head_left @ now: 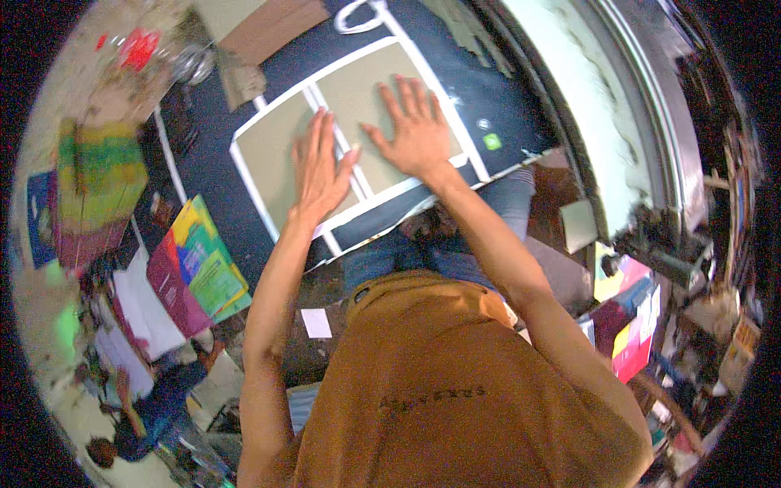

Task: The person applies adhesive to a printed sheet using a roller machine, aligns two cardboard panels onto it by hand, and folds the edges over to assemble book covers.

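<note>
Two greyish-beige boards, a left one (pixel 264 154) and a right one (pixel 346 85), lie side by side on a dark blue work surface (pixel 195 191). White strips frame them, and a white strip (pixel 361 185) runs down the gap between. My left hand (pixel 321 171) rests flat on the left board near that strip, its fingers stretched out and its thumb out over the strip. On the right board my right hand (pixel 413 134) lies palm down with fingers spread. Neither hand grips anything. The palms hide parts of both boards.
At the far edge are a white loop (pixel 358 18) and brown cardboard (pixel 272 31). Colourful printed covers (pixel 199 264) and a tied stack (pixel 98 195) stand to the left. A person (pixel 159 411) is at lower left. A pale machine edge (pixel 590 106) borders the right side.
</note>
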The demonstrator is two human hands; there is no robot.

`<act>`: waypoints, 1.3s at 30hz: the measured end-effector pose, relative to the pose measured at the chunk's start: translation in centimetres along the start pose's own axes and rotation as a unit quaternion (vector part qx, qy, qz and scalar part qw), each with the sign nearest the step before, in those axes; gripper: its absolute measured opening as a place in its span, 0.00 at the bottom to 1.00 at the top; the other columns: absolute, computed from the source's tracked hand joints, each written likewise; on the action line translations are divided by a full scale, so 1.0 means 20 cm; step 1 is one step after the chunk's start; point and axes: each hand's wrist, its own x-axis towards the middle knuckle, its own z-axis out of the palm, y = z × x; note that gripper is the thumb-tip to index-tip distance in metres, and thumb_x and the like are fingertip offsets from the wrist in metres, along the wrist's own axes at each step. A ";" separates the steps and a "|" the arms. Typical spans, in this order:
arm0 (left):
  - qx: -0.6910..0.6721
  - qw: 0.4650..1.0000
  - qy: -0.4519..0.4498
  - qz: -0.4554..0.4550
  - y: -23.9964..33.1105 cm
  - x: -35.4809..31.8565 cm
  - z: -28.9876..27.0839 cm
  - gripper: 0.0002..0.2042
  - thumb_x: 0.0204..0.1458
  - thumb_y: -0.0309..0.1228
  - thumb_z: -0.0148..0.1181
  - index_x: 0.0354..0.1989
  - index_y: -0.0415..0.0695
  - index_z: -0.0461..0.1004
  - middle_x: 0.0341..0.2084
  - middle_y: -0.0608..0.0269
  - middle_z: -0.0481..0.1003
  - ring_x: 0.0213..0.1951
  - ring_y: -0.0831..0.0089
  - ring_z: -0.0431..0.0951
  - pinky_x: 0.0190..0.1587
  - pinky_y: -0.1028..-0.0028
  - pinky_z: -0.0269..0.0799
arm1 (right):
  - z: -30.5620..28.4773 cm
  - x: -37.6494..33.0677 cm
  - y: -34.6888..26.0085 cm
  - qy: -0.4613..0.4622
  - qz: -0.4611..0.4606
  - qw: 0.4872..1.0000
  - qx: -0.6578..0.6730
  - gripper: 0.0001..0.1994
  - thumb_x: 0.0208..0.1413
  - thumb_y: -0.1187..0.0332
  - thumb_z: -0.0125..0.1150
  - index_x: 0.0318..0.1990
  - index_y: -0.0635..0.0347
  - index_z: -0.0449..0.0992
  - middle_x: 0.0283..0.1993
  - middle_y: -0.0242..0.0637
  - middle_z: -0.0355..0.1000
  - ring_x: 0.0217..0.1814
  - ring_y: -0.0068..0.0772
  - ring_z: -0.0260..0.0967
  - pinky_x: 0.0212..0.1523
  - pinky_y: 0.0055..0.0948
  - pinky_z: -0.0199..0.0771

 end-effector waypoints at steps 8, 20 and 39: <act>0.088 0.994 -0.050 0.046 -0.03 -0.05 -0.07 0.53 0.51 0.67 0.59 0.75 0.36 0.51 0.77 0.50 0.48 0.77 0.49 0.45 0.76 0.46 0.40 | 0.02 0.00 -0.02 0.021 -0.004 0.999 -0.044 0.38 0.63 0.34 0.44 0.75 0.46 0.61 0.80 0.42 0.52 0.83 0.47 0.44 0.79 0.56 0.39; 0.044 0.998 -0.032 0.034 -0.05 -0.03 -0.07 0.50 0.53 0.64 0.59 0.75 0.38 0.52 0.76 0.49 0.49 0.77 0.51 0.46 0.76 0.46 0.39 | 0.01 0.02 -0.03 0.006 -0.007 0.999 -0.042 0.38 0.64 0.36 0.47 0.75 0.47 0.59 0.79 0.44 0.52 0.82 0.50 0.44 0.78 0.59 0.41; -0.177 0.969 0.089 -0.149 -0.30 0.38 -0.21 0.23 0.62 0.48 0.56 0.54 0.41 0.79 0.54 0.46 0.78 0.58 0.51 0.75 0.64 0.56 0.67 | -0.13 0.50 -0.10 -0.156 -0.045 0.987 -0.012 0.34 0.53 0.43 0.67 0.62 0.54 0.71 0.62 0.48 0.69 0.66 0.54 0.65 0.61 0.62 0.68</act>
